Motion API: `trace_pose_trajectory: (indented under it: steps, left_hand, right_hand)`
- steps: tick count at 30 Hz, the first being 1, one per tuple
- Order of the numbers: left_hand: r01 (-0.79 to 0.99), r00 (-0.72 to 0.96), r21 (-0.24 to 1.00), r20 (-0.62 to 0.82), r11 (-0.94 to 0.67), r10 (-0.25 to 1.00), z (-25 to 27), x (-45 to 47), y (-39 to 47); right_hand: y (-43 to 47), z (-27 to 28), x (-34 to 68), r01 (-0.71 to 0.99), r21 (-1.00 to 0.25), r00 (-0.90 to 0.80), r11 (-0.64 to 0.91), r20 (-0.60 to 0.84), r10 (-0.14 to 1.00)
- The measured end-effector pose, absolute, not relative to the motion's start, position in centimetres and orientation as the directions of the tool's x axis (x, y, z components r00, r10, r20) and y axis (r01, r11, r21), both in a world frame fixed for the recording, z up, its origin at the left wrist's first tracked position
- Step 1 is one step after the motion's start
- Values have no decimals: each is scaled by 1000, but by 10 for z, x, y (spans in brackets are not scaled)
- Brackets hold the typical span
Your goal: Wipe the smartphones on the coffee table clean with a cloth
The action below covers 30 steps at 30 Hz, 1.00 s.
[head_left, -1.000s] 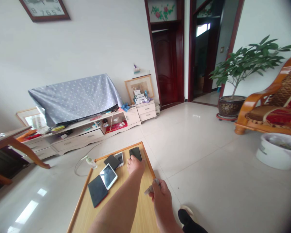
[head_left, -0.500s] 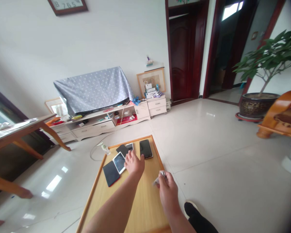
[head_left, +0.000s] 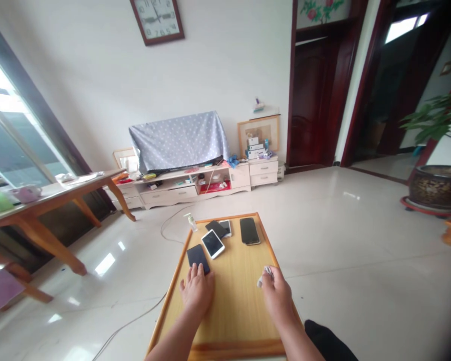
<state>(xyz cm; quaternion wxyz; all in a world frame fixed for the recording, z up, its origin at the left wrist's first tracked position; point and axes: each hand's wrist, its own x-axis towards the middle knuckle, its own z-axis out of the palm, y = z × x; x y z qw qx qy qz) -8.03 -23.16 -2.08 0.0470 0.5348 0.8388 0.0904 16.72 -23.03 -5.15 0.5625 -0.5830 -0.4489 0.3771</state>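
Note:
My left hand [head_left: 197, 291] lies flat on a low wooden table [head_left: 233, 301], its fingertips touching a dark phone [head_left: 197, 257] at the table's left side. My right hand [head_left: 276, 293] is closed around a small white cloth [head_left: 263, 277] near the table's right edge. A white-framed phone [head_left: 212, 243] lies just beyond the dark one. Two overlapping phones [head_left: 220, 228] and a black phone [head_left: 249, 231] sit at the far end.
A small bottle [head_left: 191, 222] stands on the floor by the table's far left corner, beside a white cable [head_left: 169, 225]. A wooden table [head_left: 56, 193] is at left, a TV stand [head_left: 188, 183] with a covered screen behind, a potted plant [head_left: 438, 185] at right.
My left hand has drawn back from the black phone at the far end to the dark phone on the near left. My view swung left and my right hand moved little.

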Motion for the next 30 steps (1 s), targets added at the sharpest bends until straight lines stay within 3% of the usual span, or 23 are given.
trace_pose_trajectory:
  steps: [6, 13, 19, 30]
  left_hand:
    - [927, -315, 240, 77, 289, 946, -23, -110, -300]
    - [942, -75, 334, 106, 36, 991, -21, -134, -348]
    - [937, -180, 326, 131, 129, 975, -13, -142, -365]
    - [910, -187, 390, 91, 138, 978, -17, -161, -373]
  right_hand:
    - [-238, -57, 154, 157, -984, 313, 84, 131, 941]
    - [-246, -55, 145, 199, -976, 338, 91, 155, 928]
    - [-253, -54, 136, 294, -953, 395, 69, 187, 899]
    - [-263, -46, 119, 385, -916, 303, 110, 238, 923]
